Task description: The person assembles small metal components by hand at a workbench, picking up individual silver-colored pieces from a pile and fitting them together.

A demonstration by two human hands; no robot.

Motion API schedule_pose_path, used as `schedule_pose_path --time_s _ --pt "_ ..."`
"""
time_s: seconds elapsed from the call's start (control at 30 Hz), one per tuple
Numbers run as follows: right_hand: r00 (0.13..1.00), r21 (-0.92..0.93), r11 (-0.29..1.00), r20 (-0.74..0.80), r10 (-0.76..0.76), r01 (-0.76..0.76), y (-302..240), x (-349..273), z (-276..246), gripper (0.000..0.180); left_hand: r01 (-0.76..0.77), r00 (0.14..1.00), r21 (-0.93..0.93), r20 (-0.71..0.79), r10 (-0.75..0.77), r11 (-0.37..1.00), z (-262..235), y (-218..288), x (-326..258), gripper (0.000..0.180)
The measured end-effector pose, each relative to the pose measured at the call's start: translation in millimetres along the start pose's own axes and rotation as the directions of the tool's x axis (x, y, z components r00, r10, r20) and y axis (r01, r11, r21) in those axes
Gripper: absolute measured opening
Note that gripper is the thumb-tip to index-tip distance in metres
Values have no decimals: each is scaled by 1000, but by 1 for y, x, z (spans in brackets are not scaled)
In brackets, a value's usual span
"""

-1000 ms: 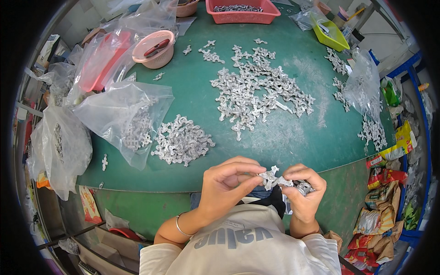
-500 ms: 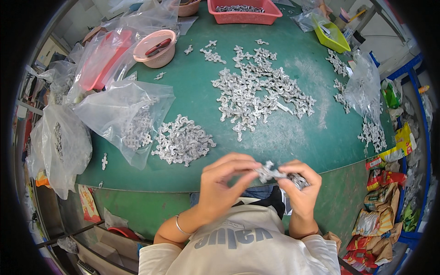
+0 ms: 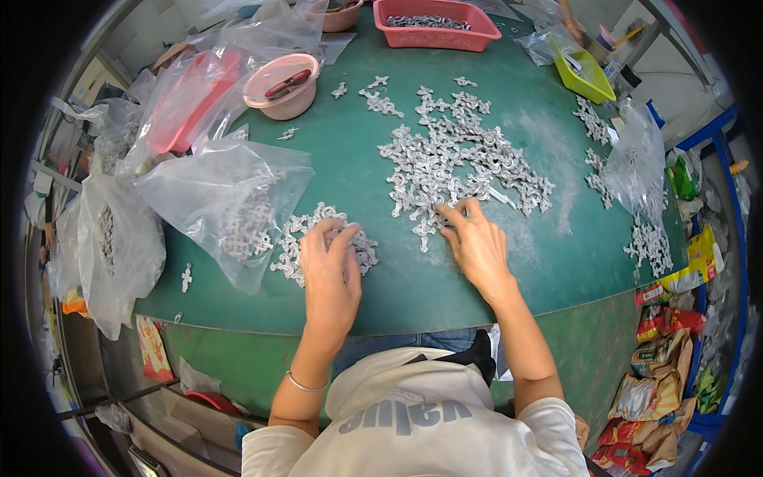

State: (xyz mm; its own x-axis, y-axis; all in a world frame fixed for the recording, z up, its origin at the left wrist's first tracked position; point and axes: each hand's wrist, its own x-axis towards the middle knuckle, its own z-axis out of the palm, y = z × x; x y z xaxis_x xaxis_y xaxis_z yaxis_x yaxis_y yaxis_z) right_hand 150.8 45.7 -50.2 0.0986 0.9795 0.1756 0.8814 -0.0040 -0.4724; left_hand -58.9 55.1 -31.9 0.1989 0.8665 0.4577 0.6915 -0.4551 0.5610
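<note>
Two bare hands lie on a round green table (image 3: 381, 294), both near its 6 o'clock rim. The left hand (image 3: 330, 270) rests palm down with fingers loosely together on a small heap of grey metal cross-shaped parts (image 3: 318, 238); whether it grips any I cannot tell. The right hand (image 3: 477, 246), fingers spread, touches the near edge of the large scattered pile of the same parts (image 3: 453, 163), dull silver and knobbly. At 9 o'clock a clear plastic bag (image 3: 226, 199) lies open, holding more parts. Toward 11 o'clock stands a pink round bowl (image 3: 282, 83) with a red-handled tool inside. At 12 o'clock sits a red rectangular tray (image 3: 437, 24) of grey pieces, and at 1 o'clock a lime-green tray (image 3: 584, 71).
</note>
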Motion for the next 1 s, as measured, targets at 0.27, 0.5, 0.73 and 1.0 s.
schedule_pose_path --time_s 0.27,0.5,0.73,1.0 --pt "974 112 992 -224 -29 55 16 -6 10 15 43 996 -197 90 -26 979 3 9 -8 23" --pt "939 627 779 -269 214 2 16 -24 -5 13 17 993 -347 113 23 938 5 22 -10 27" --pt "933 967 32 235 273 -253 -22 -61 -34 21 244 951 -725 310 -11 644 3 51 -12 38" --pt "969 986 64 137 206 -153 -33 -77 -42 16 128 981 -770 189 32 625 -2 58 -18 26"
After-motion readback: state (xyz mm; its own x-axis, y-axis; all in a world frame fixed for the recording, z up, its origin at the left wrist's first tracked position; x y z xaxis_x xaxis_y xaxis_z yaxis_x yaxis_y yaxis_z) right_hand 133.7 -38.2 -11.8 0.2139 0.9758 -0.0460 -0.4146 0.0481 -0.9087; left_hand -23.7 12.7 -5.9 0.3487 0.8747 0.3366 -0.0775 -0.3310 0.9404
